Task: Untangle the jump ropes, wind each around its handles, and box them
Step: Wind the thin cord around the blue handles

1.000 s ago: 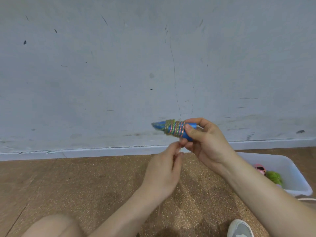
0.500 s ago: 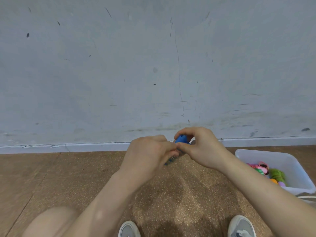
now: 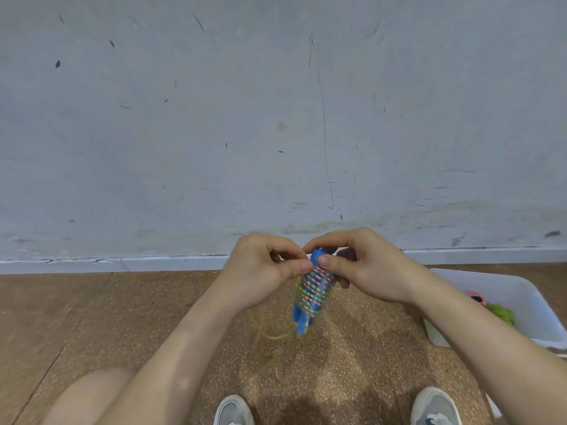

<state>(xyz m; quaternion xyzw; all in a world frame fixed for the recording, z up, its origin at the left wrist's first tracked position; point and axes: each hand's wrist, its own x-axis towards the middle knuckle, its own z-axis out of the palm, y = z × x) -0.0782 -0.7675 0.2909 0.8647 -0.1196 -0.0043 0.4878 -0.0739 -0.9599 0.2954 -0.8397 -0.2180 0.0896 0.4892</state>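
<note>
L hand (image 3: 260, 271) + R hand (image 3: 368, 268) meet mid-air, fingers curled. R thumb & forefinger pinch the top end of the blue handles (image 3: 300, 315); L thumb & forefinger pinch the top turns of the multicolour rope (image 3: 316, 286) wound tight round them. Bundle hangs tilted, lower end toward floor. Loose rope tail (image 3: 270, 328) droops below, blurred.

Underneath: brown cork-look floor (image 3: 92, 317), grey shoes (image 3: 435, 406) at bottom edge, bare knee (image 3: 86, 400) lower left. White box (image 3: 521, 289) on floor at right, green coiled rope (image 3: 501, 312) & sth pink (image 3: 477, 297) inside. Behind: scuffed grey-blue wall (image 3: 214, 118), pale skirting (image 3: 122, 263).
</note>
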